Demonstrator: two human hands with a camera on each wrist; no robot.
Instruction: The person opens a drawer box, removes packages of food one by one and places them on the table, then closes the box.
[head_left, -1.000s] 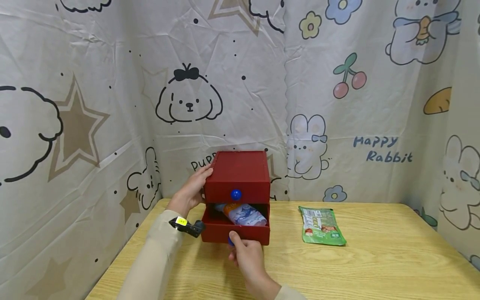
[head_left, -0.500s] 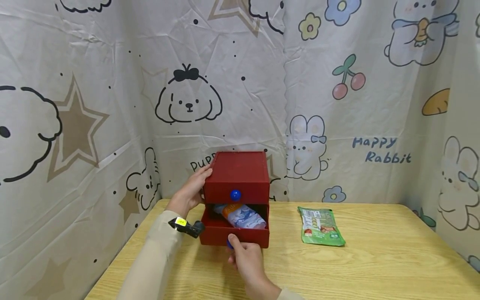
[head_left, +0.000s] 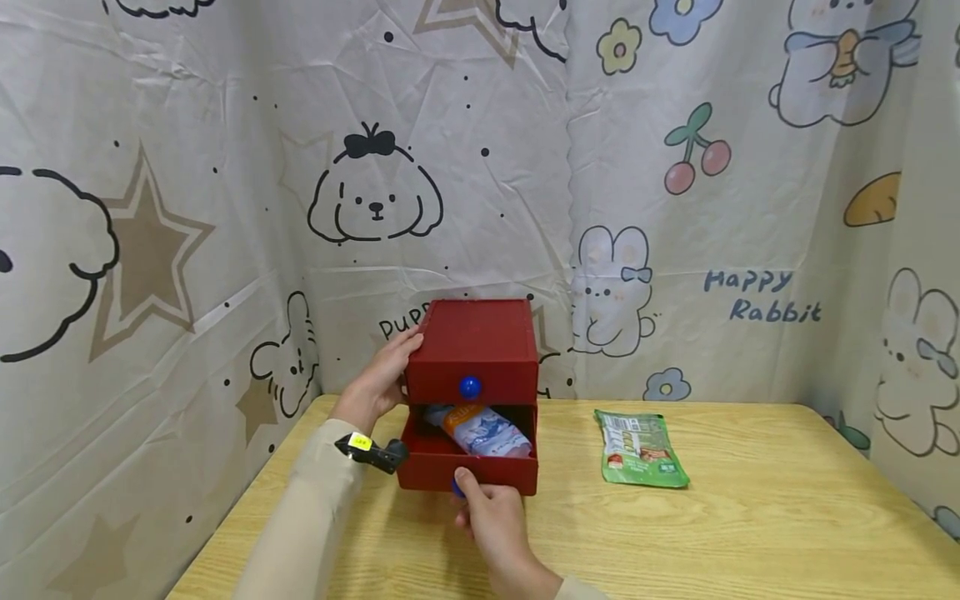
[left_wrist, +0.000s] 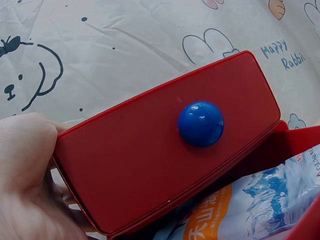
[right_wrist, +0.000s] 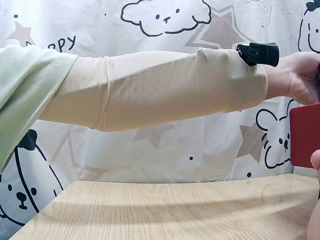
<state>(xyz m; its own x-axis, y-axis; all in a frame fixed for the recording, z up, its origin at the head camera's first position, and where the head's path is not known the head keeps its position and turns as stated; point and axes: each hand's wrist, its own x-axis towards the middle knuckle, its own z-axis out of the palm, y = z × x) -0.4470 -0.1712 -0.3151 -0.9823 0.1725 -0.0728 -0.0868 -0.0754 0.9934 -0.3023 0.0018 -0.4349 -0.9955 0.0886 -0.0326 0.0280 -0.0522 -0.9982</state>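
A small red two-drawer box (head_left: pixel 480 329) stands on the table, its upper drawer closed and its lower drawer (head_left: pixel 495 473) pulled out. Thumb and fingers of my right hand (head_left: pixel 497 525) pinch the lower drawer's blue knob (head_left: pixel 457 488). Against the box's left side rests my left hand (head_left: pixel 378 379), fingers lying along the wall up to the top edge. Inside the lower drawer lies a blue-and-white plastic pack (head_left: pixel 483 432) with an orange band. The left wrist view shows the upper drawer's blue knob (left_wrist: pixel 201 124) close up, with the left hand (left_wrist: pixel 27 175) beside it.
A flat green pouch (head_left: pixel 643 450) lies on the wooden table (head_left: pixel 757 517) to the right of the box. A patterned curtain (head_left: pixel 480 208) hangs close behind the table and along its sides. In the right wrist view the left sleeve (right_wrist: pixel 165 90) stretches across.
The lower drawer has slid slightly further out toward me, my right hand moving with its knob. The left hand keeps its place on the box.
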